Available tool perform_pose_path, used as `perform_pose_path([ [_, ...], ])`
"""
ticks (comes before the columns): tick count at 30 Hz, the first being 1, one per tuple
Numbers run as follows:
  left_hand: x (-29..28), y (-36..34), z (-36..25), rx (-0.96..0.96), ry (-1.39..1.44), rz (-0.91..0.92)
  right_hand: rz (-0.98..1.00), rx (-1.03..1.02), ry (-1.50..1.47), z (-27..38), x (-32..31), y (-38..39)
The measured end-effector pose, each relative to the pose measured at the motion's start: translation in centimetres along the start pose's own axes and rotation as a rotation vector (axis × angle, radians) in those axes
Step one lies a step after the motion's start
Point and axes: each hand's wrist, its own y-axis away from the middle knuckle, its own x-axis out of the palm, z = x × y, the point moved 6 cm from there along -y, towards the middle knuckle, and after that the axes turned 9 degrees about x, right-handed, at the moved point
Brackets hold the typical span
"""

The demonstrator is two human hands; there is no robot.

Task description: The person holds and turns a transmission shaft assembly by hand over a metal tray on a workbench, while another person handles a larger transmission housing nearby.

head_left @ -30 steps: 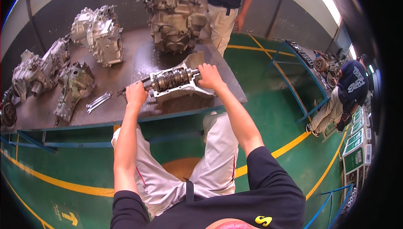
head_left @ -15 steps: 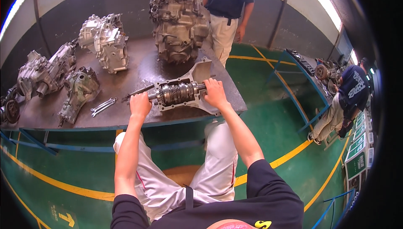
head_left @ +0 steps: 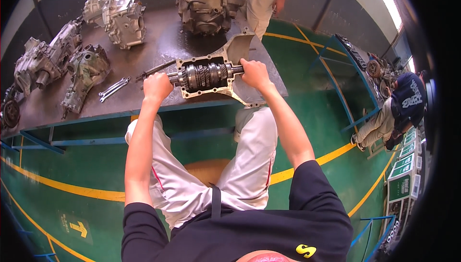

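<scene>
A gear shaft (head_left: 205,74) with several toothed gears lies lengthwise in an open metal gearbox housing (head_left: 240,95) near the table's front edge. My left hand (head_left: 158,88) is closed around the shaft's left end, just outside the housing wall. At the other end, my right hand (head_left: 256,74) grips the bare shaft, over the housing's flared part. Both arms reach straight forward. Some of the fingers are hidden behind the hands. A thin dark rod (head_left: 156,69) lies behind my left hand.
Several wrenches (head_left: 114,89) lie left of my left hand. Farther left are a greenish casing (head_left: 85,77) and a silver gearbox (head_left: 45,65). Another silver casing (head_left: 117,15) and a large brown transmission (head_left: 209,5) stand behind. One person is beyond the table; another bends at the right-hand bench (head_left: 343,94).
The whole view has tilted, so the table and its parts sit higher in the picture. Both hands still hold the shaft's ends, and the shaft stays in the housing.
</scene>
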Motion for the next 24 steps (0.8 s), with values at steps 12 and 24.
perform_pose_path([
  [12,0.2,0.5,-0.1,-0.031,0.030,0.135,0.133,0.009,0.039,0.1,-0.6,0.0],
  [24,0.6,-1.9,0.2,-0.052,-0.003,-0.022,0.056,0.024,-0.011,-0.5,0.6,-2.5],
])
